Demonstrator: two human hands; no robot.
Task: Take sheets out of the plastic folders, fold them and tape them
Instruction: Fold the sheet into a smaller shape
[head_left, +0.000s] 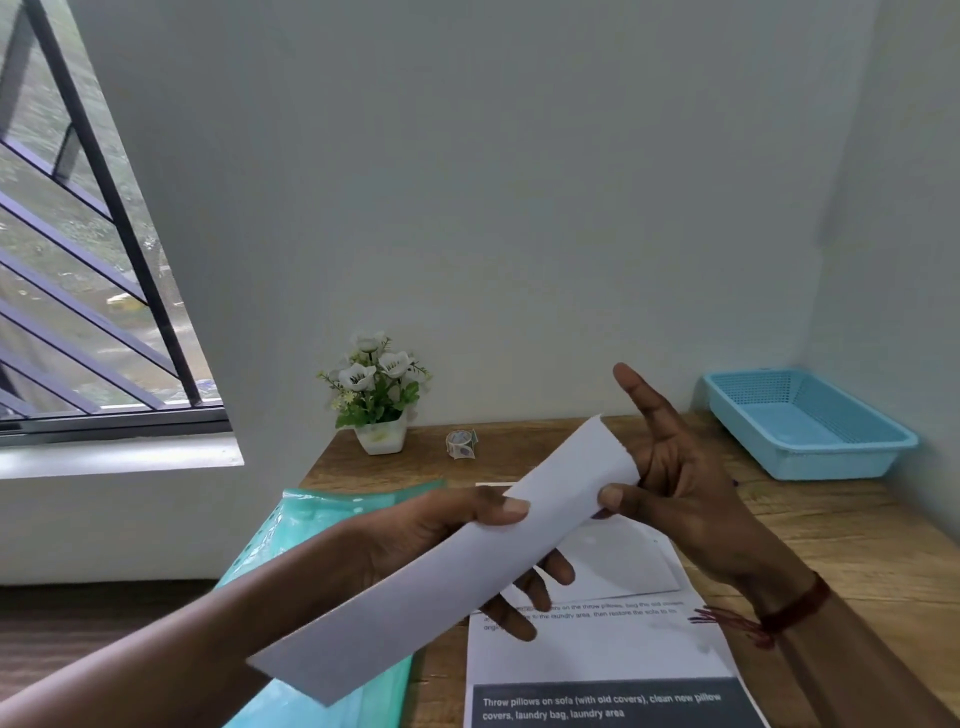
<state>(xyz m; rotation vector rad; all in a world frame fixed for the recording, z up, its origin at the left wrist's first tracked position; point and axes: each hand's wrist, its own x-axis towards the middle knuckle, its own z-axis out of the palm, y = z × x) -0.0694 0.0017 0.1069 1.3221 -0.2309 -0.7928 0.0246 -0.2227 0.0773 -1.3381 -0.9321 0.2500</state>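
White folded paper sheet (441, 587), creased into a long narrow strip, was held in the air above the brown wooden table (841, 535). The left hand (415, 519) gripped its middle, thumb on top and fingers curled beneath. The right hand (685, 488) pinched the far end with its thumb, index finger pointing up. Below lay a printed white page (597, 654) and, at the table's left edge, a translucent green plastic folder (322, 514). A small patterned tape roll (461, 444) stood near a white pot of white flowers (376, 400). A light blue plastic basket (831, 462) sat at the far right.
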